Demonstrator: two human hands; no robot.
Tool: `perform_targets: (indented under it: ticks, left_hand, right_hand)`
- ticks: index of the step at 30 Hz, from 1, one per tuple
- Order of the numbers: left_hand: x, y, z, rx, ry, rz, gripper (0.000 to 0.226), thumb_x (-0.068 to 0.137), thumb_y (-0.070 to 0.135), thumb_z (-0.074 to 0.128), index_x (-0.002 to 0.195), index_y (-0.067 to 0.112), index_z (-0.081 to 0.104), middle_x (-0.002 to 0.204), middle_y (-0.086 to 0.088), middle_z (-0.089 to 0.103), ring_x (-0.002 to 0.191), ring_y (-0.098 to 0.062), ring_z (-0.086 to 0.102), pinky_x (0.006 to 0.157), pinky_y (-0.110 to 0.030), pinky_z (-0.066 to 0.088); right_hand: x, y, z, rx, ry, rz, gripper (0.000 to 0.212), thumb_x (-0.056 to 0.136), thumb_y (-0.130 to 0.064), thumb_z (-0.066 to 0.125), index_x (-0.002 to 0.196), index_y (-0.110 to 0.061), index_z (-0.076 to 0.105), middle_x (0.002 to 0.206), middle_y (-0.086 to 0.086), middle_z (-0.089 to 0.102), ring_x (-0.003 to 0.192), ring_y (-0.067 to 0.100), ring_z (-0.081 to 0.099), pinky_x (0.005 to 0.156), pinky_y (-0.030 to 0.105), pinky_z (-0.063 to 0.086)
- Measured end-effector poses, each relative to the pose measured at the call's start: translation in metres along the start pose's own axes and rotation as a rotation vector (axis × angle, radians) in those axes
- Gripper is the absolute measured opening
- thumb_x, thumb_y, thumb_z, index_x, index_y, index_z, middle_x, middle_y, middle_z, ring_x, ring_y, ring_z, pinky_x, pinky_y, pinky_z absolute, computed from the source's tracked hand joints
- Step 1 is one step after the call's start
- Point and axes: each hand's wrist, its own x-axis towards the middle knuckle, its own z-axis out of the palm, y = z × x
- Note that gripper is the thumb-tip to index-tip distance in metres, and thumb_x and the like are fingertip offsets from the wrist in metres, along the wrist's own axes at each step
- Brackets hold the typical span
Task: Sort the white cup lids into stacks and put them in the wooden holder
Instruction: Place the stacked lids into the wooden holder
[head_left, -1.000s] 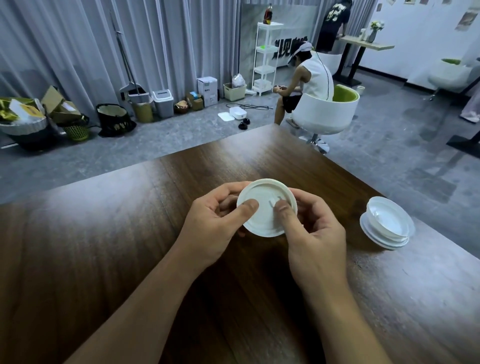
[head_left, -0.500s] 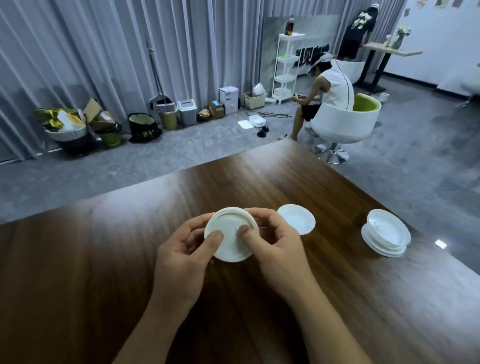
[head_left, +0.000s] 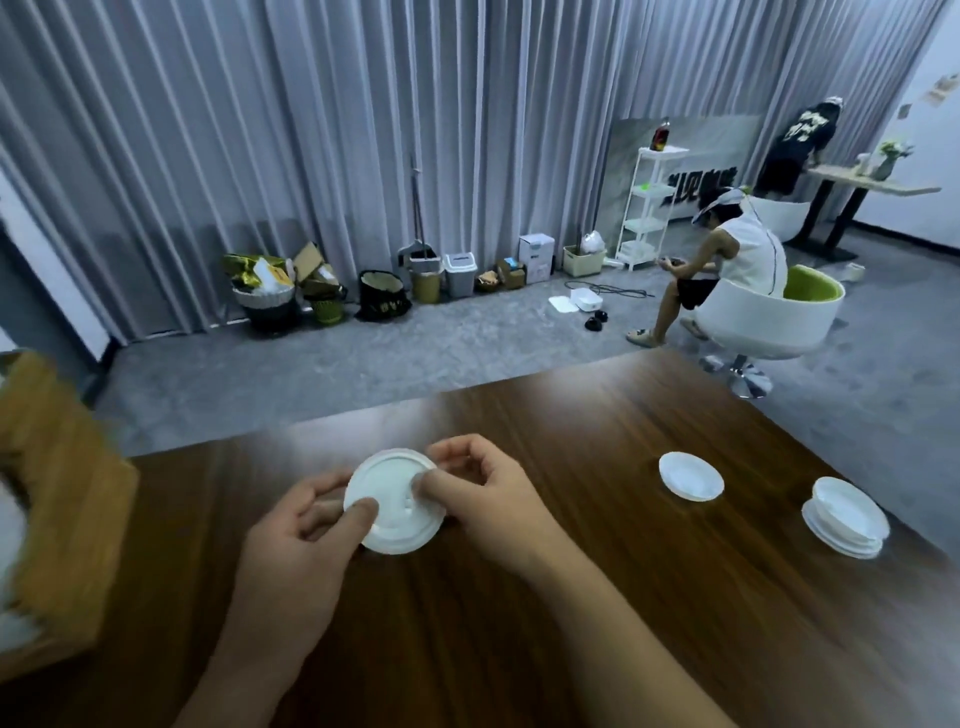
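Centrally, both hands, left hand (head_left: 291, 540) and right hand (head_left: 483, 499), still pinch the lid (head_left: 395, 501); wooden holder (head_left: 62, 499) has entered at 9 o'clock.

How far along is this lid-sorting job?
Early on, it seems. Done: a small stack of lids sits at the table's right. In hand: both the left hand and right hand hold one white lid. Left: a single lid lies loose, and nothing visibly sits in the blurred wooden holder.
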Motion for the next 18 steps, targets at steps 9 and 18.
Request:
perform_targets:
  ticks: [9, 18]
  left_hand:
    - [-0.014, 0.047, -0.140, -0.082, 0.243, -0.004, 0.045, 0.077, 0.056, 0.085, 0.118, 0.038, 0.076, 0.104, 0.022, 0.081, 0.094, 0.003, 0.077, 0.082, -0.031, 0.059]
    - [-0.028, 0.044, -0.243, -0.101, 0.481, 0.020, 0.017, 0.093, 0.041, 0.080, 0.108, 0.049, 0.080, 0.109, 0.029, 0.078, 0.102, 0.003, 0.076, 0.091, -0.035, 0.065]
  right_hand:
    - [0.006, -0.055, 0.136, 0.013, -0.126, -0.042, 0.016, 0.093, 0.003, 0.075, 0.105, -0.005, 0.068, 0.100, 0.014, 0.076, 0.075, 0.016, 0.078, 0.062, 0.028, 0.063]
    - [0.006, -0.071, 0.240, 0.059, -0.358, 0.013, 0.027, 0.102, -0.020, 0.074, 0.114, 0.004, 0.073, 0.100, 0.013, 0.081, 0.084, 0.018, 0.079, 0.075, 0.030, 0.066]
